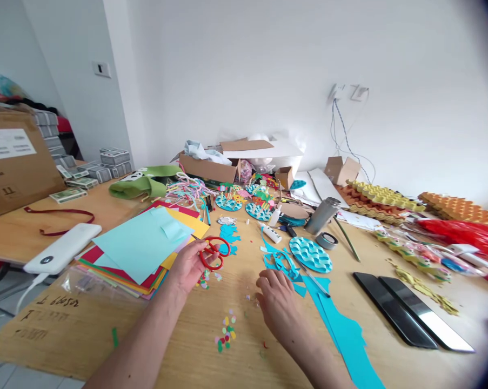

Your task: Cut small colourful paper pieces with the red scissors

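Red-handled scissors (214, 253) are held in my left hand (191, 266), with the blades toward the coloured paper stack and the handles sticking out to the right. My right hand (276, 294) is low over the wooden table, fingers bent downward; whatever its fingertips may hold is too small to make out. Blue paper scraps (284, 262) lie just beyond it, and long blue paper strips (345, 329) run along its right side. Small coloured paper dots (227, 332) are scattered between my forearms. A light blue sheet (140, 243) tops the stack at the left.
A metal flask (322, 215), a tape roll (327, 240) and a blue wavy disc (311, 255) stand or lie right of centre. Two black phones (393, 308) lie at the right. A white power bank (63, 248) is at the left; cardboard boxes (209, 166) line the back.
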Demonstrator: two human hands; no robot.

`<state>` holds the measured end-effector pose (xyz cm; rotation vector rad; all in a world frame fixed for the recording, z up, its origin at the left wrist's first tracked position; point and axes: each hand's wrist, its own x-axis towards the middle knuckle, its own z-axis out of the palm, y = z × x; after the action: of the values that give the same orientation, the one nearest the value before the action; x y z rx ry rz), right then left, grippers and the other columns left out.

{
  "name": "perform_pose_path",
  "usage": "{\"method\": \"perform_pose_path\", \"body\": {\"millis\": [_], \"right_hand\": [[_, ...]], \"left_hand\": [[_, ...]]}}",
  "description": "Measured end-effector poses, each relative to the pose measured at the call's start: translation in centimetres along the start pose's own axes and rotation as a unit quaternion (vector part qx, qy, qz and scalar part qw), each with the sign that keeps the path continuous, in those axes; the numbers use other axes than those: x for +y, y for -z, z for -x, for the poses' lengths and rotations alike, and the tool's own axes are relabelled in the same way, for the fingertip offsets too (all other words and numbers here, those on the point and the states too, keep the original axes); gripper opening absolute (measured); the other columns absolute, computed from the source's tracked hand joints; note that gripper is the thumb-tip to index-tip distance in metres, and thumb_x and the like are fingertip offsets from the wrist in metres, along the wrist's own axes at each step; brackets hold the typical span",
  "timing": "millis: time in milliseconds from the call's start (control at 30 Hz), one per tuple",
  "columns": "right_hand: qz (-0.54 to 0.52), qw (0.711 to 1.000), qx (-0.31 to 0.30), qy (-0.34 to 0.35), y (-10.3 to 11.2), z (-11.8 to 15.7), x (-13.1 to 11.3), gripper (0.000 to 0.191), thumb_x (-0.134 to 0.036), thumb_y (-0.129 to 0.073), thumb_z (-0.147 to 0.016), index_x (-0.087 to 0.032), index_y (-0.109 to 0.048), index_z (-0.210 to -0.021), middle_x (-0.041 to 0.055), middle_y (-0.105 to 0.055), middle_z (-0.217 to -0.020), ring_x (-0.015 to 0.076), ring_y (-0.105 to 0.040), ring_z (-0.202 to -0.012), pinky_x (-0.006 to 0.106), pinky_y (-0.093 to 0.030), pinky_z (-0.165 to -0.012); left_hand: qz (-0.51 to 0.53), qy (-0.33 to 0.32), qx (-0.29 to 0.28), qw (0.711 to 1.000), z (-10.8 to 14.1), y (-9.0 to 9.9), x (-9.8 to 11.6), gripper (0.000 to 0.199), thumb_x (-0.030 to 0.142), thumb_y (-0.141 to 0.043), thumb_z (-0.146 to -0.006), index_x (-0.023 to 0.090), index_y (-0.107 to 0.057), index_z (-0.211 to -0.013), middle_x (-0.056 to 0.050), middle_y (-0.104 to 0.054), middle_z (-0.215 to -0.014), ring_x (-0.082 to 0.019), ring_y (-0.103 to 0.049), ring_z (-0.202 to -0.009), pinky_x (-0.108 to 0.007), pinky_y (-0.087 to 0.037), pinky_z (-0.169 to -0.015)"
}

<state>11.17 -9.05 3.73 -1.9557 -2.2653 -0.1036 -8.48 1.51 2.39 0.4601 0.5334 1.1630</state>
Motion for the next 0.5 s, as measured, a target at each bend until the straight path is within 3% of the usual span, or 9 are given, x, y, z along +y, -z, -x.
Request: {"method": "perform_pose_path", "body": {"millis": [100,200,400,500], "right_hand": [[0.005,1.0,0.021,0.005,0.3,0.1,-1.1,0.018,-0.005,-0.043,-0.079,-0.018,-0.055,-0.076,0.0084,-0.056,-0.084,0.0231,-0.05,-0.082,0.035,-0.038,-0.072],[0.027,0.998,0.058,0.012,0.0,0.0,-1.7,0.023,0.002,-0.047,-0.072,-0.017,-0.056,-0.081,0.0088,-0.056,-0.09,0.0243,-0.048,-0.089,0.037,-0.037,-0.079],[0.016,0.995,0.094,0.01,-0.4,-0.1,-2.7,0.01,-0.009,-0.057,-0.077,-0.018,-0.054,-0.072,0.0057,-0.057,-0.077,0.0232,-0.049,-0.081,0.039,-0.037,-0.081],[-0.008,0.993,0.107,0.057,-0.4,0.5,-4.4,0.011,-0.008,-0.058,-0.076,-0.018,-0.054,-0.075,0.0054,-0.058,-0.079,0.0229,-0.05,-0.08,0.038,-0.04,-0.077]], "left_hand": [[0.005,-0.001,0.006,1.0,0.0,0.0,0.0,0.007,0.004,-0.054,-0.072,0.01,-0.057,-0.072,-0.009,-0.065,-0.084,-0.023,-0.064,-0.084,-0.028,-0.054,-0.065],[0.009,-0.005,0.013,1.0,-0.1,0.0,-0.1,0.007,0.003,-0.055,-0.072,0.011,-0.056,-0.072,-0.009,-0.064,-0.081,-0.022,-0.065,-0.081,-0.03,-0.054,-0.065],[0.006,-0.013,0.022,1.0,-0.1,0.2,-0.2,0.008,0.003,-0.055,-0.072,0.01,-0.056,-0.073,-0.009,-0.064,-0.084,-0.023,-0.064,-0.082,-0.029,-0.054,-0.063],[0.009,-0.014,0.021,1.0,-0.2,0.0,0.0,0.008,0.002,-0.054,-0.072,0.01,-0.056,-0.074,-0.01,-0.064,-0.083,-0.022,-0.065,-0.08,-0.029,-0.054,-0.062]]}}
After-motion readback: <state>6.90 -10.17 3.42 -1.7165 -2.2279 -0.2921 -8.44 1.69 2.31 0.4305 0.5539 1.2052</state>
